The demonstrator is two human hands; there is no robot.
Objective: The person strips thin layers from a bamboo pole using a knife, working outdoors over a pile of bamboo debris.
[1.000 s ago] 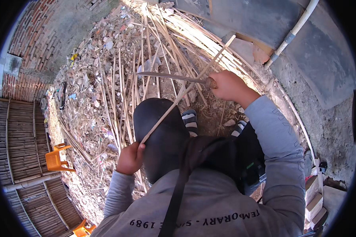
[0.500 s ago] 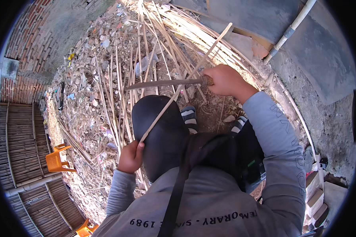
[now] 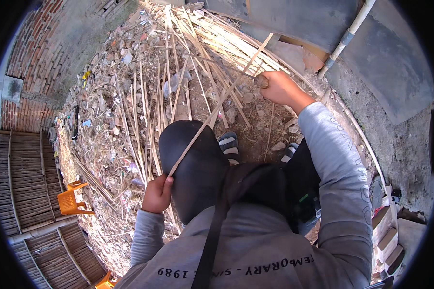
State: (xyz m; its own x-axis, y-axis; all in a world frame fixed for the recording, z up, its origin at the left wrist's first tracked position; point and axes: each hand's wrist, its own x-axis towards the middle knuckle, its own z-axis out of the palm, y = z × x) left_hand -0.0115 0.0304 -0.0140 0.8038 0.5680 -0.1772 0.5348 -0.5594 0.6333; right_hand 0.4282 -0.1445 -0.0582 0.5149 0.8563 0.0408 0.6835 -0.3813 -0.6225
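My left hand (image 3: 156,193) is closed, pinching the near end of a long, pale bamboo strip (image 3: 196,138). The strip slants up and to the right past my black-covered knee (image 3: 193,159). My right hand (image 3: 278,90) grips the wooden handle of a machete (image 3: 262,81). Its blade, seen nearly edge-on, points left and away from me, crossing over or beside the far part of the strip; I cannot tell whether they touch.
Many split bamboo strips (image 3: 226,41) lie piled ahead and scattered over ground covered with rubble and litter (image 3: 106,111). An orange plastic chair (image 3: 71,200) stands at left by a bamboo-slat wall (image 3: 26,178). A pale pipe (image 3: 347,38) leans at right.
My right hand has moved slightly right and away. The machete has swung from lying level across the strip to pointing up-left, its blade lifted. My left hand keeps its hold on the strip.
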